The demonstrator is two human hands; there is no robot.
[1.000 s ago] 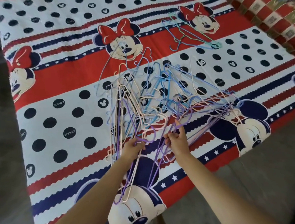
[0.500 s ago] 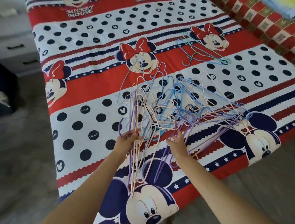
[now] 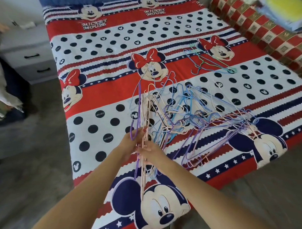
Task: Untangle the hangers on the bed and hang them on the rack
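While the hanger pile [image 3: 190, 116] sprawls tangled on the bed [image 3: 100, 92], left hand [image 3: 130, 141] and right hand [image 3: 151, 155] clamp a hanger bunch [image 3: 143, 168], fingers curled, likely to separate it.

Home bedroom: cartoon-print bed [image 3: 110, 67] filling the rm, grey drawers [image 3: 30, 62] sitting beside it, hangers [image 3: 190, 116] lying on top.
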